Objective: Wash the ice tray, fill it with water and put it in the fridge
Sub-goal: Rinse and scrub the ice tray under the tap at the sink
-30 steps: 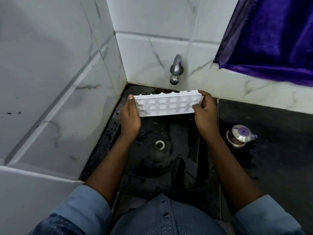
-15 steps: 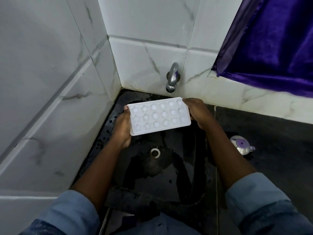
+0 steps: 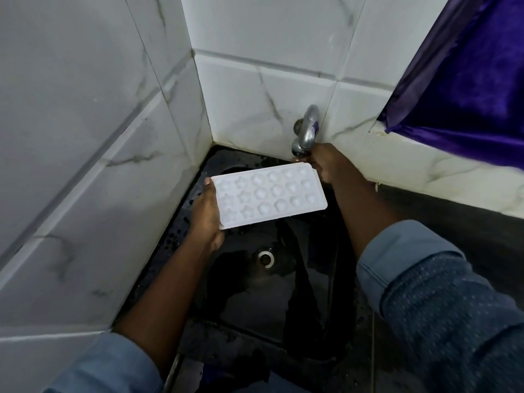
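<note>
Dim, cool light is leaving the sink (image 3: 241, 293) murky; the ice tray (image 3: 269, 194) is glaring white, soft shadow is darkening the left wall (image 3: 85, 208), edges are bowing.

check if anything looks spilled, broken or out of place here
Nothing stands out. The ice tray looks intact, cavities up, held by its left end in the left hand over the sink. The sink is wet around the drain, as expected. The right hand is at the tap.
</note>
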### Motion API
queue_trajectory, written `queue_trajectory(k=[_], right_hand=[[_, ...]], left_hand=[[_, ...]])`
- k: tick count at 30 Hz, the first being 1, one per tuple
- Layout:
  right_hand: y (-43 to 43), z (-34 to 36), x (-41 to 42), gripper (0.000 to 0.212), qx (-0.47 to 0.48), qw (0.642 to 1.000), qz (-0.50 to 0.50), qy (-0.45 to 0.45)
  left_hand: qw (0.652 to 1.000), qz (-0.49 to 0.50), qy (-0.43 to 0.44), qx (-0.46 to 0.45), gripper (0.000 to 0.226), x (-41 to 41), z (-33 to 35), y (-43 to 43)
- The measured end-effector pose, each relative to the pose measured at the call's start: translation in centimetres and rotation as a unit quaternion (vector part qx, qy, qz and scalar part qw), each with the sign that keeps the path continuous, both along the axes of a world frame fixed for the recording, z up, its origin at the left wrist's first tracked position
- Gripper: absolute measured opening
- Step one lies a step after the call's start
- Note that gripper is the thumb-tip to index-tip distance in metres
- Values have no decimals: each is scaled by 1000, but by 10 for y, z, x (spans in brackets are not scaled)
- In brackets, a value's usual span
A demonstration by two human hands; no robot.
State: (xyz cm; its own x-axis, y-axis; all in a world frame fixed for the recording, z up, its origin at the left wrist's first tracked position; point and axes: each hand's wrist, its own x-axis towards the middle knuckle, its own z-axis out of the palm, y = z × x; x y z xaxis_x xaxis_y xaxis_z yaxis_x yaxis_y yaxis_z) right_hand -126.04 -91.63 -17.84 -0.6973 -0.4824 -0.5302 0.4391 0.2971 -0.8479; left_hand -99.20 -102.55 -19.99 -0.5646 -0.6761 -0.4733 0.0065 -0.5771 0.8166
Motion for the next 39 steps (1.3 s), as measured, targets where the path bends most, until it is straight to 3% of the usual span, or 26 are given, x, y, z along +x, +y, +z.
queue_trajectory(k=[6,13,22,27,33,39], right_hand=[[-6,2,-3,15,49,995,-32,81],[-8,3,-5,17,55,992,-41,107],[-9,5,-7,19,86,985,-5,152],[-12,3,-13,17,129,968,52,209],[-6,3,-13,13,177,946,47,267],[7,8,-3,28,107,979,-7,173]], left_hand=[[1000,20,-2,12,55,0,1,-6],[1000,20,2,19,61,0,2,-2],[1000,14,11,17,61,3,6,-1],[1000,21,9,17,61,4,5,0],[1000,24,4,7,58,4,2,1],[1000,20,3,7,62,4,-1,1]])
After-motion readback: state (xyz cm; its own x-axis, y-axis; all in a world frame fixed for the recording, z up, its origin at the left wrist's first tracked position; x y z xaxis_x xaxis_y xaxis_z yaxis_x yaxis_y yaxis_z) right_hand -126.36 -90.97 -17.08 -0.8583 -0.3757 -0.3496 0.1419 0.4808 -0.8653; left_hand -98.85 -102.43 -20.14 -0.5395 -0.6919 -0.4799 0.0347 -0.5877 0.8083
